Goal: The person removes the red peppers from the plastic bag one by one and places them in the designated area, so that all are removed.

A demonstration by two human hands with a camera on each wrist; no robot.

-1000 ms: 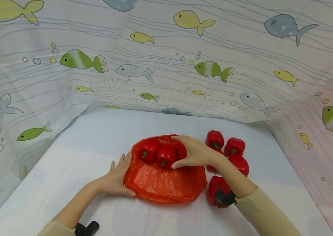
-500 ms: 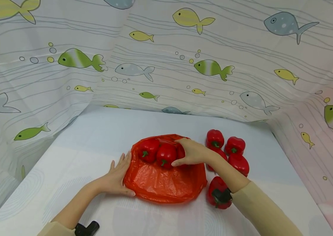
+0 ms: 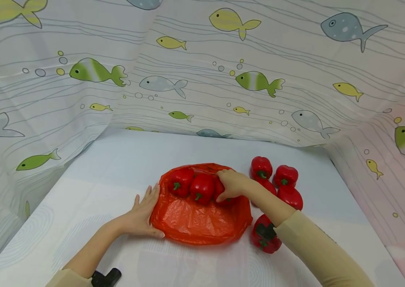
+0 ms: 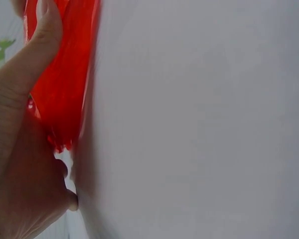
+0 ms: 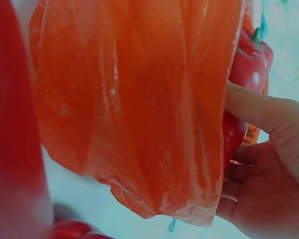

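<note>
A red-orange plastic bag (image 3: 195, 223) lies spread like a shallow bowl on the table, with two red bell peppers (image 3: 202, 188) side by side along its back. At the bag's left rim rests my left hand (image 3: 141, 217), fingers spread straight and thumb near the front edge. My right hand (image 3: 234, 185) reaches over the bag's right side. It holds a third red bell pepper (image 3: 229, 200), mostly covered in the head view. In the right wrist view, the thumb and fingers lie around this pepper (image 5: 234, 137), partly behind the bag's wall (image 5: 134, 104).
Several more red bell peppers (image 3: 285, 175) stand in a group right of the bag, some partly under the right forearm. Another pepper (image 3: 265, 235) lies nearer, beside the right wrist's black camera. A fish-patterned curtain (image 3: 202, 71) encloses the white table (image 3: 145, 151).
My right hand has shifted slightly to the right inside the bag, showing more of the pepper beside it. The left hand keeps its place on the rim.
</note>
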